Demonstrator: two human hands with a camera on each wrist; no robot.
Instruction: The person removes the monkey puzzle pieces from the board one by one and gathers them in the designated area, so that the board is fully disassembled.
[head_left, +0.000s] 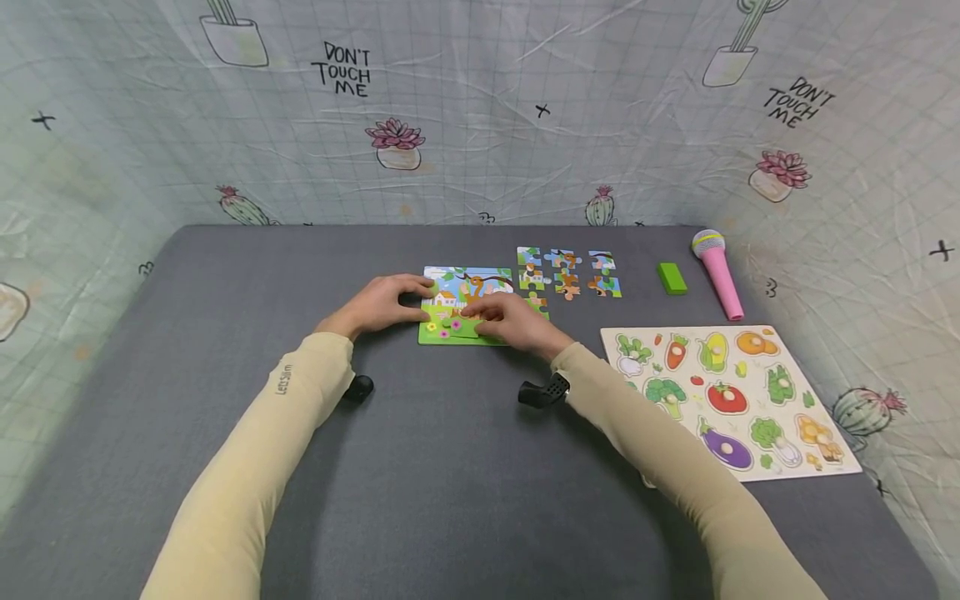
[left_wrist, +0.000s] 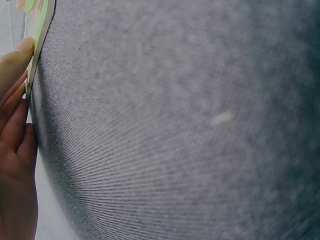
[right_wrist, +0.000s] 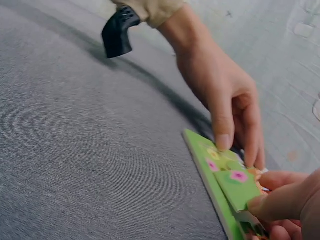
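A picture puzzle board [head_left: 429, 337] with a green lower edge lies flat on the table. My left hand [head_left: 382, 302] rests at its left side, thumb and fingertips touching it and spread apart. From the right, my right hand [head_left: 519, 322] reaches over the board and pinches a green puzzle piece with a pink flower [right_wrist: 238, 187] between thumb and fingers. In the right wrist view this piece sits slightly raised and tilted over the board. The left wrist view shows only the left thumb [left_wrist: 22, 47] and fingers along the board's edge.
Several loose puzzle pieces [head_left: 567, 275] lie right of the board. Farther right are a green block [head_left: 671, 278] and a pink toy microphone [head_left: 723, 283]. A vegetable peg board [head_left: 675, 454] lies partly beneath the right forearm. Patterned cloth [head_left: 480, 117] hangs behind the table.
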